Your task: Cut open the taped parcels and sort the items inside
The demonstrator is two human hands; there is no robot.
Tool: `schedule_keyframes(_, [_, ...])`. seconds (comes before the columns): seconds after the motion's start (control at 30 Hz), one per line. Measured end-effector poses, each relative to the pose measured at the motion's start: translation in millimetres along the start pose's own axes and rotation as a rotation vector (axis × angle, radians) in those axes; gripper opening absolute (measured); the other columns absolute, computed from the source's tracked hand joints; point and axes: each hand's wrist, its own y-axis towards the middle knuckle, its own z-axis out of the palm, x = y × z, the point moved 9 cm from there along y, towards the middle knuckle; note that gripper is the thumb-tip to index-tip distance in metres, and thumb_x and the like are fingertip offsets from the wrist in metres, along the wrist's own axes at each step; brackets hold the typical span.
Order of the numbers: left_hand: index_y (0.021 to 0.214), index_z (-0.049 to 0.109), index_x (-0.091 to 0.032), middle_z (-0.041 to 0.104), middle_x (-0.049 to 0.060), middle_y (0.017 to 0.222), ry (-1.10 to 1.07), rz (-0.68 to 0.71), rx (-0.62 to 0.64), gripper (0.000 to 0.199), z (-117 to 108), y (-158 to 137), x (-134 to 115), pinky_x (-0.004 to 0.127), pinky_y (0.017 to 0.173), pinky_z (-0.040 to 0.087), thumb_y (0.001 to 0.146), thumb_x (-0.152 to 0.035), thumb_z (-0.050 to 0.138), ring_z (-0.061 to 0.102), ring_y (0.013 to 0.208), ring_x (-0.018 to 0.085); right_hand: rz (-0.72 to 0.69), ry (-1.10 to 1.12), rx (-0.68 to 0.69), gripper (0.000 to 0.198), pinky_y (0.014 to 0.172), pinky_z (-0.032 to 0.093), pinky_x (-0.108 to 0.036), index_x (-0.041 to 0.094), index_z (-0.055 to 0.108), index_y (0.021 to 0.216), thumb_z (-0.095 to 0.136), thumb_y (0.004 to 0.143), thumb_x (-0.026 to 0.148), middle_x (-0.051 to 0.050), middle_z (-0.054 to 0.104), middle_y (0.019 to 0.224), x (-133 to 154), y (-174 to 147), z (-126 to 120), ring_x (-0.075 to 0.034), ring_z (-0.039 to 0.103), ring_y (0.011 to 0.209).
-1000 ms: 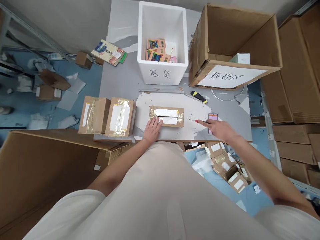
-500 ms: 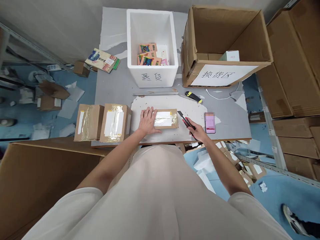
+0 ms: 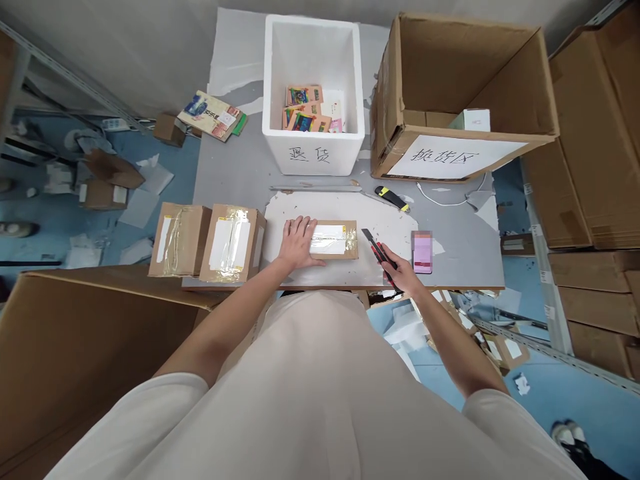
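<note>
Plain grey wall [image 3: 150,57] behind, no markings visible on it. Blue floor [image 3: 530,420], littered with paper scraps [image 3: 140,208] and small cartons at left. Counter [image 3: 225,170] has a grey top with torn whitish patches and a brown front edge. Light metal frame [image 3: 75,80] at left; perforated metal upright [image 3: 543,280] at right, with stacked cardboard boxes [image 3: 595,293] beyond. Lighting soft, fairly even.

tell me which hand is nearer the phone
Right. The right hand, gripping a box cutter, is just left of the phone. The left hand is farther left, on the small box.
</note>
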Motion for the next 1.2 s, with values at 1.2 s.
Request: schedule_keyframes(1.2, [0.149, 0.028, -0.009, 0.036, 0.021, 0.148, -0.025, 0.026, -0.008, 0.117, 0, 0, -3, 0.052, 0.119, 0.003, 0.055, -0.064, 0.072, 0.025, 0.140, 0.039, 0.110, 0.033, 0.182, 0.070, 0.046, 0.044, -0.022, 0.027, 0.040, 0.147, 0.064, 0.082, 0.039, -0.001, 0.065, 0.086, -6, -31, 15, -0.007, 0.051, 0.051])
